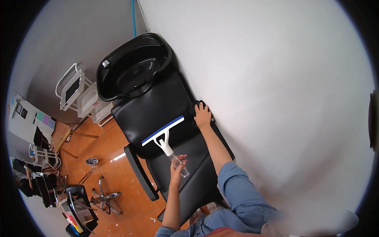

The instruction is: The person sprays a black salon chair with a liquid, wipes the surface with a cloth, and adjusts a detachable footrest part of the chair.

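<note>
My left hand (177, 169) is wrapped around the clear bottle handle (184, 171) of a spray squeegee. Its white head (162, 136) with a blue blade (158, 130) hangs above the seat of a black salon shampoo chair (156, 110). My right hand (203, 115) lies with fingers spread over a rounded black part (194, 106) at the chair's right side, by the wall. Whether that part is the armrest's end or something lying on it, I cannot tell. At the chair's head is a glossy black wash basin (166, 47) with a chrome fitting (106, 64).
A white wall (284, 98) rises close along the chair's right side. The left armrest (138, 170) juts out over the orange floor (106, 146). Left of the basin stands a white tiered trolley (81, 93). A wheeled stool base (103, 197) and a black chair (81, 197) are at lower left.
</note>
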`<state>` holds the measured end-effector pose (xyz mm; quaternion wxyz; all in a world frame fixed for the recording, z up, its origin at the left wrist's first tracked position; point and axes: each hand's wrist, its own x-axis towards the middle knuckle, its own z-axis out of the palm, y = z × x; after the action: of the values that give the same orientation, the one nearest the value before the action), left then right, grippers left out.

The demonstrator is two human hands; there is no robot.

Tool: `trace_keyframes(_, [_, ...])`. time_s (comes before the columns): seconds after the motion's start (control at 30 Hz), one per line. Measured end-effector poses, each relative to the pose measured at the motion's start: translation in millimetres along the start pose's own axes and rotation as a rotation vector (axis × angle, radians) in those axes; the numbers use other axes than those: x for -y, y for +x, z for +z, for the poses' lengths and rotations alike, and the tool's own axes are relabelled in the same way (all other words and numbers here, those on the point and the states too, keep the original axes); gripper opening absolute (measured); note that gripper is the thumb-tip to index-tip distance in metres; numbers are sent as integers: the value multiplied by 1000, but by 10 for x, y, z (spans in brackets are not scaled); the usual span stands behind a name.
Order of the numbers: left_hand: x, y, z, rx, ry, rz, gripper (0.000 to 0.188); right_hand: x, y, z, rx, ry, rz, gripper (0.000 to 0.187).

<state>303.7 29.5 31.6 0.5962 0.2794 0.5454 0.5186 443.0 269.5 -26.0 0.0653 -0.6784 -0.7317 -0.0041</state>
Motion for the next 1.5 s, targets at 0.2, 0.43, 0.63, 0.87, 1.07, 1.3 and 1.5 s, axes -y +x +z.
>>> trace_keyframes(0.2, [-14,-362,-83,3,44,14,42,-313,-696,-73,5,-22,-32,71])
trace_keyframes(0.43, [63,-824,-124,33,47,32,41,-711,-1904,-291,49,-5,29,72])
trace_keyframes(0.63, [193,-1004,-175,67,59,29,41,-948,-2675,-374,73,29,138,69])
trace_keyframes(0.87, [277,-890,-169,57,41,21,36,-879,-2366,-227,14,-32,103,62])
trace_keyframes(1.07, [301,-592,-73,23,36,-59,37,-655,-1566,58,-162,-121,-47,40])
trace_keyframes(1.3, [307,-237,-138,7,30,-26,36,-278,-703,150,-90,-56,-30,61])
trace_keyframes(1.5, [380,-189,-280,-92,61,-60,32,-189,-499,53,1,-11,44,65])
